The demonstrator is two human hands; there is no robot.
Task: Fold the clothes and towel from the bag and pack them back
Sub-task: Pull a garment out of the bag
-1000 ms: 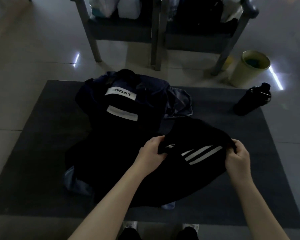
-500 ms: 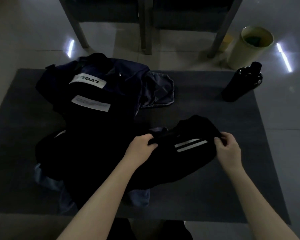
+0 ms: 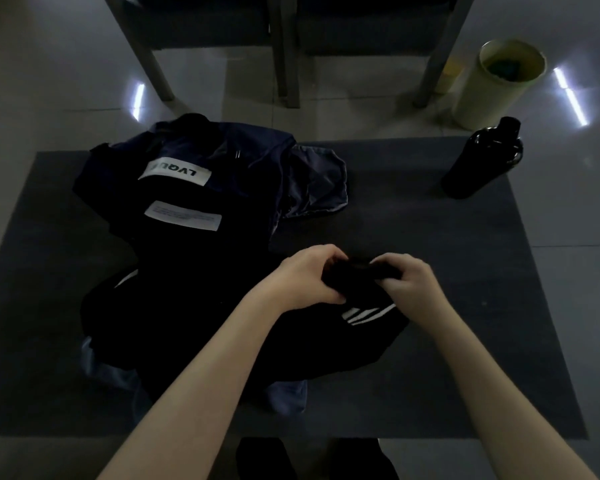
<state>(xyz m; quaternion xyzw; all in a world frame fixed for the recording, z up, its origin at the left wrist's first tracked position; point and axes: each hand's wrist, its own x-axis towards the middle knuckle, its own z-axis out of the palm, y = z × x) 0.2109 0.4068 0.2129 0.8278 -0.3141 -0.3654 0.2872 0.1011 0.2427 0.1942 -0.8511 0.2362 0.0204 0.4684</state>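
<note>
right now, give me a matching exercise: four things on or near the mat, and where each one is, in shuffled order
1 black bottle
2 pale green bin
3 striped black garment
4 navy bag

a gripped by left hand and right hand
b on the tiles beyond the mat
c upright at the mat's far right corner
d lying on the mat's left side

Pairs: 1-c, 2-b, 3-a, 4-d
</note>
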